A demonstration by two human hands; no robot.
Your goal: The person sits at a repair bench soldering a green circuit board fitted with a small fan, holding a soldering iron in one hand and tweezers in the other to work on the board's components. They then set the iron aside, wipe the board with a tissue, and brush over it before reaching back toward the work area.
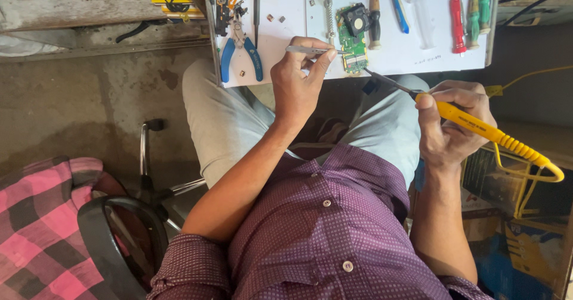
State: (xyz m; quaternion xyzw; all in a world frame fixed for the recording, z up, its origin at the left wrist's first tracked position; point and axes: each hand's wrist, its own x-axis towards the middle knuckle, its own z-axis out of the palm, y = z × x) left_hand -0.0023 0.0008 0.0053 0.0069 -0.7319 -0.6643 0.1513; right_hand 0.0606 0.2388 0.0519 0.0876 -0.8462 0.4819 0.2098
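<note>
Soldering step underway. Left hand point(296, 82) pinches tweezers point(310, 50), tips on green circuit board point(353, 43) just beyond fingers. Right hand point(450, 124) grips yellow soldering iron point(477, 127), tip near board edge. Next req. steady tip contact w/ pad.

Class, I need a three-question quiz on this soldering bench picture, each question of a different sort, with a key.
1. True or false: the left hand holds the slim metal tweezers with their tip at the green circuit board.
2. Which does the right hand hold? A) red-handled screwdriver B) yellow-handled soldering iron C) blue-handled pliers
3. Fill in: the circuit board lies on a ____ work surface.

Key: 1 true; 2 B; 3 white. The iron's dark tip points up toward the board's lower edge; whether it touches cannot be told. The pliers lie untouched at the surface's left side.
</note>
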